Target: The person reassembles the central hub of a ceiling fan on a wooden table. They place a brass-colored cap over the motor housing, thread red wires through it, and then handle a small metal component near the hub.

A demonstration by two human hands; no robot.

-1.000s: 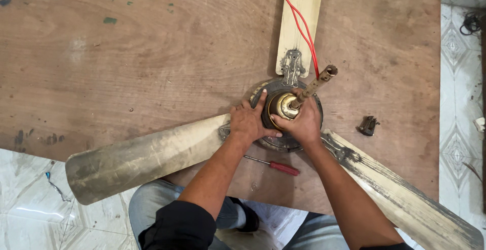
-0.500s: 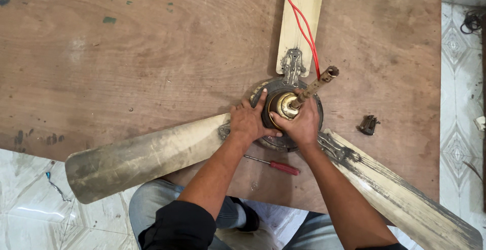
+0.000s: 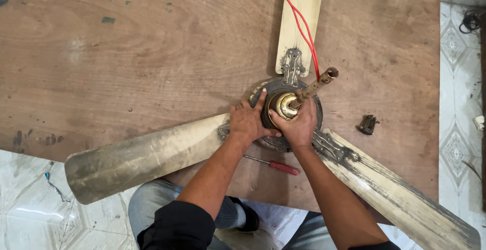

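An old ceiling fan lies on a brown plywood board (image 3: 126,57), with three dirty cream blades (image 3: 136,159). Its round dark motor housing (image 3: 283,85) carries a brass cap (image 3: 283,104) and a short rod (image 3: 316,85) pointing up to the right. A red wire (image 3: 298,22) runs from the rod toward the top edge. My left hand (image 3: 248,121) presses on the left side of the housing, fingers spread. My right hand (image 3: 298,123) grips the brass cap at the rod's base.
A red-handled screwdriver (image 3: 276,165) lies on the board just below my wrists. A small dark metal part (image 3: 367,124) sits to the right of the fan. Patterned floor tiles (image 3: 455,78) border the board. My knees (image 3: 152,204) are under the near edge.
Both hands stay on the fan's hub with only a slight shift of the fingers. The fan and tools have not moved.
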